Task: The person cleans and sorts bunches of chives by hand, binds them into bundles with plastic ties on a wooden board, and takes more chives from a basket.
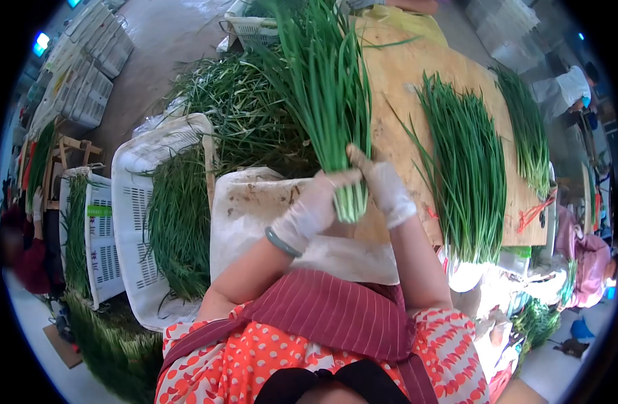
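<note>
A bundle of long green leafy stalks (329, 101) is held near its pale cut ends, the leaves pointing away from me. My left hand (319, 198), in a whitish glove, wraps round the lower left side of the bundle. On the right side my right hand (379, 182), also gloved, grips it with the fingertips near the stalks. The pale ends stick out below both hands, above a white sheet (255, 209). Right of my hands, a large pile of the same stalks (464, 168) lies on the wooden board (396, 101).
Loose greens (248, 114) are heaped beyond the sheet. A white basket (130, 209) of greens stands at the left, with another crate (107, 236) beside it. More stalks (528, 135) and red ties (534, 214) lie at the board's right. Co-workers are at both sides.
</note>
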The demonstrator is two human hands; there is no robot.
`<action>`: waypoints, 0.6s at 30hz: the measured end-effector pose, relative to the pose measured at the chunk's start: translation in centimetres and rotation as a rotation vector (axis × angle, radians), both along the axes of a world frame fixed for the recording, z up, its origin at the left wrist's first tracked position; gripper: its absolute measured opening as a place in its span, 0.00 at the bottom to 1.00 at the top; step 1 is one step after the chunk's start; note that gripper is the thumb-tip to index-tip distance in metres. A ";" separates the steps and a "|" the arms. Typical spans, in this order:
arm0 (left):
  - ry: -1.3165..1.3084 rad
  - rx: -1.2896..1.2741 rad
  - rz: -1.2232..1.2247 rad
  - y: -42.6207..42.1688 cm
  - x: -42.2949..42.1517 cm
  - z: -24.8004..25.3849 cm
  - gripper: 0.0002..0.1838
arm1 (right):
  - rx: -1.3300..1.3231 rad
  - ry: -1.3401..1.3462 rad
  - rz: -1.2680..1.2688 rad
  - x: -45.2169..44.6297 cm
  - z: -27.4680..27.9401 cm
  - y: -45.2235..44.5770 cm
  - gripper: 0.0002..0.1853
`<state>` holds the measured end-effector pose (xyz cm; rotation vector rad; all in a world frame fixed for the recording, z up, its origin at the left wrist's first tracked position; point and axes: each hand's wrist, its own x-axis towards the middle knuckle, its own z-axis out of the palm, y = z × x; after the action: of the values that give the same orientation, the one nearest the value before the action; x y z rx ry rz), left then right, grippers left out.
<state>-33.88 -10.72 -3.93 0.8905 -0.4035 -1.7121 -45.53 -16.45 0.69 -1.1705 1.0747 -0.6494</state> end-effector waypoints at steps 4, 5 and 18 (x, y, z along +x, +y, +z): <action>0.513 0.192 0.017 -0.7 1.6 -0.2 0.15 | 0.123 -0.104 -0.131 0.0 -2.9 -0.7 0.28; 0.571 0.150 -0.027 -0.7 1.9 -0.2 0.15 | 0.065 -0.142 -0.180 0.0 -4.0 -0.6 0.28; 0.455 0.164 -0.125 -1.3 -0.4 -2.0 0.21 | -0.718 0.579 -0.093 -3.5 1.9 1.0 0.22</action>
<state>-34.29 -12.07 -5.91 0.5712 -0.0136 -2.0192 -49.00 -15.44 2.61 -2.0212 1.4352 -0.8267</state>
